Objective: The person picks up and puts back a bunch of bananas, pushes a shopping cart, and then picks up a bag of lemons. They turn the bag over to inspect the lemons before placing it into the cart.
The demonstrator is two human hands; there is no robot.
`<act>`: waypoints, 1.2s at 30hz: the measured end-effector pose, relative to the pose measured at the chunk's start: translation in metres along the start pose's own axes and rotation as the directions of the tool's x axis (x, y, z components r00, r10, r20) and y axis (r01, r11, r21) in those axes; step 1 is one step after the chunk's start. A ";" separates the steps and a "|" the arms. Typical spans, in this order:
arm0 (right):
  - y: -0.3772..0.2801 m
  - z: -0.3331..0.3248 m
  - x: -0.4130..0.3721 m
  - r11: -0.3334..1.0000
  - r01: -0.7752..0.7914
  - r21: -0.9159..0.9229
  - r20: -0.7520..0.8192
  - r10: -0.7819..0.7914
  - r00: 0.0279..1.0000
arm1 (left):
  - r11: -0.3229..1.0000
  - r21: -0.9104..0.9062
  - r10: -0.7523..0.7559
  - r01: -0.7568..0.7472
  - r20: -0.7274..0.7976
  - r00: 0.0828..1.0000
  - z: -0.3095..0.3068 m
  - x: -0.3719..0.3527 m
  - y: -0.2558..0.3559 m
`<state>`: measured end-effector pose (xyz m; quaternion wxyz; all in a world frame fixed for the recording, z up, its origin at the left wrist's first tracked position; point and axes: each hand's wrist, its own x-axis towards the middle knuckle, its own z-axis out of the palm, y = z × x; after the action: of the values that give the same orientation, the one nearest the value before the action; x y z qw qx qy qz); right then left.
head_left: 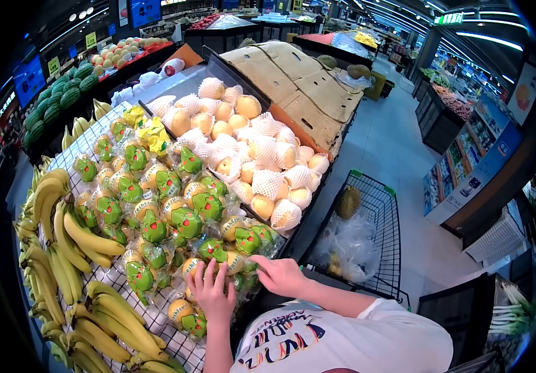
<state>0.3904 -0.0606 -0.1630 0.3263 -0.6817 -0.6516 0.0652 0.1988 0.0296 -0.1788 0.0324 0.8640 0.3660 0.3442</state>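
Plastic-bagged round yellow fruits [184,221] with green cartoon labels lie in a pile on a wire-grid display. At the pile's near edge, my left hand [213,292] rests on the bagged fruit with its fingers spread. My right hand [279,275] is just to its right, with fingers bent and the tips at the edge of a bagged fruit [234,261]. Its grip is partly hidden, but the fingers look closed on the wrapper. Another bagged fruit [182,311] lies below my left hand.
Bunches of bananas [97,236] border the pile on the left. Fruits in white foam nets [268,152] fill the bin beyond. A shopping cart [383,217] with a durian [347,202] and plastic bags [349,242] stands on my right. Flattened cardboard [299,74] covers another bin.
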 end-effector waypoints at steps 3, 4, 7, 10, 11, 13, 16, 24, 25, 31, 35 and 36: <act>-0.023 0.007 0.023 0.998 0.059 -0.012 0.036 -0.058 0.998 | 1.000 -0.018 -0.006 0.006 -0.019 1.000 0.002 -0.001 0.000; -0.026 0.009 0.026 0.996 0.079 -0.041 0.056 -0.076 0.996 | 1.000 -0.022 -0.006 0.006 -0.032 0.999 0.003 -0.001 -0.001; -0.021 0.017 0.037 0.987 0.106 -0.119 0.174 -0.084 0.981 | 1.000 -0.012 -0.009 0.008 -0.061 0.998 0.005 -0.002 -0.003; -0.019 0.023 0.040 0.991 0.116 -0.059 0.143 -0.107 0.984 | 1.000 -0.022 -0.015 0.014 -0.082 0.996 0.006 -0.001 -0.002; -0.018 0.025 0.039 0.992 0.122 -0.041 0.128 -0.116 0.985 | 1.000 -0.022 -0.020 0.018 -0.081 0.997 0.006 -0.001 -0.002; -0.016 0.029 0.038 0.993 0.119 -0.026 0.104 -0.115 0.988 | 0.999 -0.021 -0.027 0.025 -0.082 0.996 0.008 -0.001 -0.002; -0.016 0.031 0.036 0.995 0.101 -0.016 0.099 -0.099 0.990 | 1.000 -0.014 -0.020 0.019 -0.086 0.996 0.009 -0.002 -0.003; -0.023 -0.009 0.008 0.986 -0.073 0.151 0.136 0.052 0.989 | 1.000 -0.011 -0.007 0.006 -0.067 0.998 0.007 -0.001 -0.003; -0.008 -0.002 -0.002 0.989 -0.020 0.148 0.039 0.015 0.999 | 1.000 -0.011 -0.010 0.009 -0.061 0.998 0.007 -0.001 -0.003; 0.006 0.003 -0.021 0.947 -0.188 0.260 0.026 0.187 0.982 | 1.000 -0.028 -0.017 0.015 -0.088 0.996 0.005 0.004 0.003; 0.002 0.009 -0.002 0.995 -0.036 0.096 0.075 0.029 0.997 | 0.999 -0.036 0.000 -0.004 -0.099 0.995 0.003 0.005 0.000; 0.003 0.012 0.002 1.000 -0.002 0.024 0.101 -0.001 0.995 | 0.999 -0.038 -0.003 -0.001 -0.101 0.995 0.004 0.003 -0.001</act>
<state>0.3867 -0.0539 -0.1733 0.3009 -0.6738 -0.6662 0.1074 0.2027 0.0331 -0.1803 0.0304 0.8445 0.3611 0.3943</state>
